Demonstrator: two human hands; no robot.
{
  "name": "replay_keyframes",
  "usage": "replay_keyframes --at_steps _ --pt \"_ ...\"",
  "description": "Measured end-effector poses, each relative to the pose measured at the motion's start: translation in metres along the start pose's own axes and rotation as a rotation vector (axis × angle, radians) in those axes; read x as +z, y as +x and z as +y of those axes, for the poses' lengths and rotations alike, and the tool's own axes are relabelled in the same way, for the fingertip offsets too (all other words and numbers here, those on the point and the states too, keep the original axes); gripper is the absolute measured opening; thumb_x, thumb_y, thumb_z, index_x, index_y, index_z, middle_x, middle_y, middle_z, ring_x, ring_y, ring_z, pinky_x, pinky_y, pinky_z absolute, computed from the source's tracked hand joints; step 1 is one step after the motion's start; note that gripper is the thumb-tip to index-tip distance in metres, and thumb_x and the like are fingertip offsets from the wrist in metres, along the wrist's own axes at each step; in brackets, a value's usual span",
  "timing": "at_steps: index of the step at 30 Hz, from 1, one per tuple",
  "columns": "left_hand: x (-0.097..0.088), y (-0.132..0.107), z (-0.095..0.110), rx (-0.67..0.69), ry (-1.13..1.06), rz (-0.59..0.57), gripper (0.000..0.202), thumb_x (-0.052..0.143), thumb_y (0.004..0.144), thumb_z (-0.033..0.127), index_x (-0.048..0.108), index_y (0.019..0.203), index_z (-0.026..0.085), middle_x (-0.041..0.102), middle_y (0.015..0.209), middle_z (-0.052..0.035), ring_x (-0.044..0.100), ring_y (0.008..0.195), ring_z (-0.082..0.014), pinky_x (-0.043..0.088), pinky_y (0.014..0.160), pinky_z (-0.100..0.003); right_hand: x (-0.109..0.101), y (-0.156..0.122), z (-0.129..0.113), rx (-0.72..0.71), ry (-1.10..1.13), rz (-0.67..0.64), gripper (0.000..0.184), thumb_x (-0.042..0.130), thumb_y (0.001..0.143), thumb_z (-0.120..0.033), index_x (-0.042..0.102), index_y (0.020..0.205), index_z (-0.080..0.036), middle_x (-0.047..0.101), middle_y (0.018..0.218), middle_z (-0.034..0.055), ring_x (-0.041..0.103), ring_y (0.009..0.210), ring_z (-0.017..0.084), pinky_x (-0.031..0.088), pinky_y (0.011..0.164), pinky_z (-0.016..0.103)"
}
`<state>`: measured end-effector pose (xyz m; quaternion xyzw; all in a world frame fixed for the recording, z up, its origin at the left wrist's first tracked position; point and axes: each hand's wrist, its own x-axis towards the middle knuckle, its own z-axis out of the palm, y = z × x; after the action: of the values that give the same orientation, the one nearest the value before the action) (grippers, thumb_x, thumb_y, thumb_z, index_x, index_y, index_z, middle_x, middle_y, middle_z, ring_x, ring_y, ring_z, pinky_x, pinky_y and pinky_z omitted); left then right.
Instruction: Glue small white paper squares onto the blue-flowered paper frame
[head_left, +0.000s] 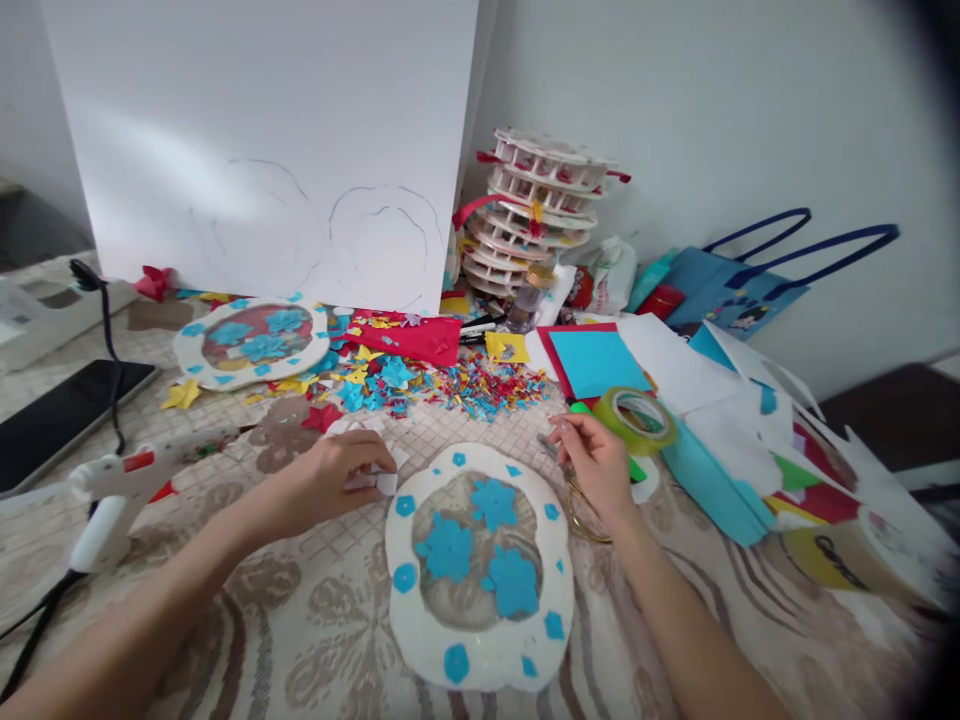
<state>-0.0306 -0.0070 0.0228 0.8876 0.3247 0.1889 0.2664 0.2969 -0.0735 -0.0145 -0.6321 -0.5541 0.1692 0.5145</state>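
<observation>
At the left edge of the frame, a dark phone (71, 425); below and right of it, a white glue gun (112, 505). Left of centre, the left hand (341, 472), fingers narrowed around a small white piece (386, 484), beside white scraps (360, 425). At lower centre, flat on the patterned cloth (337, 610), a white ring (403, 543) with three blue flowers (514, 582) inside. Right of centre, the right hand (596, 462), fingers narrow over gold-handled scissors (574, 507), grip impossible to tell. Just right, yellow-green tape (624, 428).
</observation>
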Motion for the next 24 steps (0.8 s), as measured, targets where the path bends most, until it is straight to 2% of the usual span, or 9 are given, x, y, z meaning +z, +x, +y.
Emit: replay_keyframes --at_steps 3,8,12,15,18,21,24 --pt "0.005 -0.002 -0.007 0.081 0.112 -0.160 0.024 0.044 0.087 0.019 0.065 0.100 0.019 0.059 0.097 -0.0015 0.057 0.090 -0.0186 0.046 0.080 -0.030 0.000 0.000 0.000 -0.001 -0.005 -0.010 0.021 0.051 0.088 -0.036 0.060 0.089 -0.017 0.062 0.069 0.0011 0.051 0.046 0.010 0.043 0.045 0.021" --pt "0.008 0.001 -0.018 0.081 0.139 -0.093 0.015 0.047 0.084 0.017 0.062 0.086 0.018 0.059 0.089 -0.0039 0.057 0.085 -0.0194 0.046 0.075 -0.029 -0.001 -0.003 -0.002 -0.018 -0.031 -0.020 0.019 0.052 0.088 -0.034 0.061 0.090 -0.018 0.062 0.068 0.0010 0.052 0.047 0.010 0.044 0.046 0.022" --pt "0.006 0.001 -0.020 -0.032 0.072 -0.040 0.009 0.052 0.082 0.022 0.060 0.080 0.020 0.061 0.076 -0.0009 0.057 0.066 -0.0149 0.044 0.062 -0.025 -0.004 -0.005 -0.004 -0.050 -0.081 -0.026 0.019 0.050 0.089 -0.032 0.061 0.092 -0.018 0.064 0.069 0.0018 0.055 0.050 0.012 0.045 0.048 0.023" --pt "0.004 0.000 -0.019 -0.106 0.040 0.014 0.016 0.052 0.083 0.028 0.060 0.095 0.020 0.061 0.069 0.0008 0.055 0.058 -0.0134 0.043 0.055 -0.023 -0.005 -0.004 -0.005 -0.111 -0.183 -0.039 0.019 0.048 0.090 -0.031 0.061 0.092 -0.018 0.065 0.069 0.0022 0.057 0.052 0.013 0.046 0.051 0.024" --pt "0.003 0.001 -0.017 -0.109 0.013 0.056 0.027 0.048 0.087 0.031 0.058 0.110 0.020 0.062 0.073 -0.0003 0.054 0.057 -0.0130 0.043 0.054 -0.023 -0.006 -0.004 -0.006 -0.149 -0.238 -0.058 0.017 0.048 0.089 -0.029 0.062 0.091 -0.018 0.066 0.069 0.0021 0.059 0.055 0.015 0.047 0.056 0.026" --pt "0.006 0.001 -0.015 -0.113 -0.136 0.062 0.028 0.046 0.089 0.034 0.062 0.108 0.022 0.063 0.077 -0.0013 0.054 0.058 -0.0125 0.043 0.053 -0.022 -0.007 -0.003 -0.006 -0.175 -0.263 -0.079 0.017 0.049 0.088 -0.028 0.063 0.089 -0.019 0.067 0.069 0.0027 0.061 0.060 0.016 0.048 0.059 0.027" --pt "0.011 0.002 -0.011 -0.124 -0.397 0.012 0.029 0.045 0.090 0.033 0.061 0.111 0.022 0.059 0.070 0.0005 0.053 0.057 -0.0120 0.044 0.050 -0.021 -0.008 -0.004 -0.006 -0.201 -0.285 -0.101 0.016 0.049 0.087 -0.027 0.063 0.090 -0.019 0.068 0.072 0.0035 0.063 0.063 0.018 0.049 0.060 0.028"
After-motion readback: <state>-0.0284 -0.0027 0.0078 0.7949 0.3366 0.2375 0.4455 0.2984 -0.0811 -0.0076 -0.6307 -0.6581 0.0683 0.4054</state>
